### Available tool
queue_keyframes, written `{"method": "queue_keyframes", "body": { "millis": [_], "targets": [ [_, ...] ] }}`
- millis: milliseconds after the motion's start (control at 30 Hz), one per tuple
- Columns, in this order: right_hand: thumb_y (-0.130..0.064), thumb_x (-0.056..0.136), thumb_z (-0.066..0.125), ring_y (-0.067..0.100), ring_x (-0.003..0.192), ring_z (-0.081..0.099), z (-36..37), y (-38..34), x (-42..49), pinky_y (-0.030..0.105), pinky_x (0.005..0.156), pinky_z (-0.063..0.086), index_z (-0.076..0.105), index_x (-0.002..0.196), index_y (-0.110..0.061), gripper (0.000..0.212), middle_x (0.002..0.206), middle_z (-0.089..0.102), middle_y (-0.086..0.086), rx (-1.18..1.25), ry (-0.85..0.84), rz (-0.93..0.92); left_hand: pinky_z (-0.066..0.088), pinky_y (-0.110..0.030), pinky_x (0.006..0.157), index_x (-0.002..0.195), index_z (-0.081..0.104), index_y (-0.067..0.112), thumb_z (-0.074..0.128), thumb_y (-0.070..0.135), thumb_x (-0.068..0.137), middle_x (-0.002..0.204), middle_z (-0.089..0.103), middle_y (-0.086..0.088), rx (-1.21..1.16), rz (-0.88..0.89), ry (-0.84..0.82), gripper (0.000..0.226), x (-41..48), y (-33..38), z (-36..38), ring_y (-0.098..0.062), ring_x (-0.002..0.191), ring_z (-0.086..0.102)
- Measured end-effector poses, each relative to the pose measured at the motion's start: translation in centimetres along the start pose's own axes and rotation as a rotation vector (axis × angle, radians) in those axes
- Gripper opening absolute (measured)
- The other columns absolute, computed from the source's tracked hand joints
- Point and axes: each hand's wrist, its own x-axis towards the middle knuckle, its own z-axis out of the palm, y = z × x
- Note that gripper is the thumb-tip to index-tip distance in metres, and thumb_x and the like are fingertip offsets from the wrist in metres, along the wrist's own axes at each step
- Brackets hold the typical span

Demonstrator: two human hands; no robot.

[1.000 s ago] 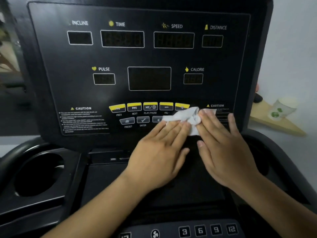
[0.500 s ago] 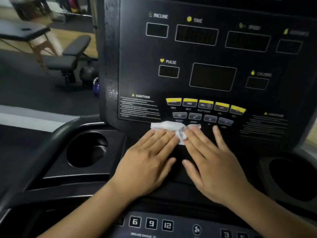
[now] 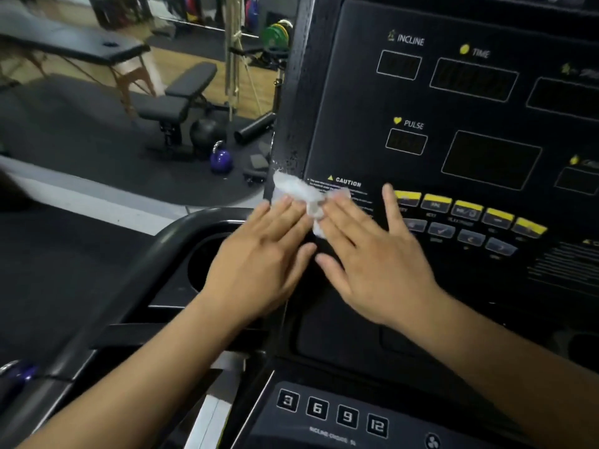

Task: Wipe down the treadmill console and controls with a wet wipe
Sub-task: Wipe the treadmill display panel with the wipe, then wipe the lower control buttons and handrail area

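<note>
White wet wipe (image 3: 299, 192): crumpled, pressed flat against the lower left corner of the treadmill console (image 3: 453, 150), just beside the CAUTION label (image 3: 345, 182); its left end reaches the console's left edge.
Left hand (image 3: 259, 257): palm down, fingers straight and close together, fingertips on the left part of the wipe; thumb spread toward the other hand.
Right hand (image 3: 372, 254): palm down, fingers fanned apart; the index and middle fingertips rest on the right part of the wipe, while the little finger points up toward the yellow buttons (image 3: 466, 209).
Hands together: side by side, thumbs nearly touching, neither curled around the wipe; both only press it to the panel.
Console face: black, with dark display windows labelled INCLINE (image 3: 410, 40), TIME and PULSE (image 3: 413, 124); small droplets or specks show on its left border.
Control rows: a row of yellow buttons right of the hands, a row of grey buttons (image 3: 466, 238) just below it; lettering blurred.
Lower panel: number keys (image 3: 332, 413) reading 3, 6, 9, 12 near the bottom edge, with a fan symbol to their right.
Cup holder (image 3: 207, 264): round dark recess, partly hidden under the left hand.
Background left: a weight bench (image 3: 181, 92), a purple kettlebell (image 3: 220, 157) on the dark floor mat, and a massage table (image 3: 74, 47) farther back.
</note>
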Motion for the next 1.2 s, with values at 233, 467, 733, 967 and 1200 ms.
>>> {"method": "queue_keyframes", "body": {
  "millis": [233,467,733,967,1200],
  "targets": [
    [-0.038,0.097,0.025,0.018,0.147,0.02,-4.8,4.7,9.6,0.069,0.112,0.001,0.033,0.148,-0.011,0.059,0.159,0.026,0.006,-0.116,0.153,0.15,0.025,-0.033,0.114,0.151,0.036,0.009,0.033,0.031,0.102,0.158,0.034,-0.013,-0.063,-0.064,0.104,0.054,11.5,-2.6,-4.1,-0.03,0.148,0.024],
    [-0.035,0.097,0.023,0.018,0.149,0.014,-9.2,9.7,14.5,0.069,0.112,0.0,0.027,0.151,-0.011,0.059,0.161,0.022,0.006,-0.208,0.224,0.253,0.033,-0.04,0.114,0.147,0.039,0.004,0.017,0.033,0.078,0.156,0.036,-0.017,-0.049,0.085,0.074,0.079,20.2,-4.0,-9.2,-0.032,0.145,0.029],
    [-0.036,0.095,0.027,0.022,0.147,0.021,-5.2,6.7,9.1,0.069,0.113,0.006,0.029,0.15,-0.01,0.06,0.159,0.026,0.009,-0.162,0.194,0.158,0.024,-0.034,0.119,0.147,0.041,0.004,0.03,0.024,0.078,0.155,0.039,-0.014,-0.068,0.073,0.02,0.073,12.4,-2.9,-5.3,-0.03,0.147,0.027],
    [-0.029,0.093,0.036,0.022,0.147,0.023,-0.5,1.8,1.9,0.068,0.113,0.008,0.036,0.146,-0.008,0.057,0.156,0.032,0.008,-0.059,0.103,0.045,0.027,-0.049,0.116,0.141,0.052,0.006,0.04,0.013,0.078,0.147,0.05,-0.011,0.043,0.113,-0.054,0.064,2.4,-1.0,-0.5,-0.029,0.138,0.045],
    [-0.032,0.096,0.031,0.02,0.147,0.022,0.7,-0.3,-1.5,0.063,0.115,0.012,0.036,0.146,-0.008,0.055,0.155,0.035,0.007,0.04,-0.032,0.03,0.036,-0.049,0.11,0.131,0.062,0.008,0.047,0.008,0.09,0.137,0.06,-0.009,0.123,0.199,-0.012,0.043,-1.1,-0.6,1.2,-0.026,0.128,0.056]
  ]
}}
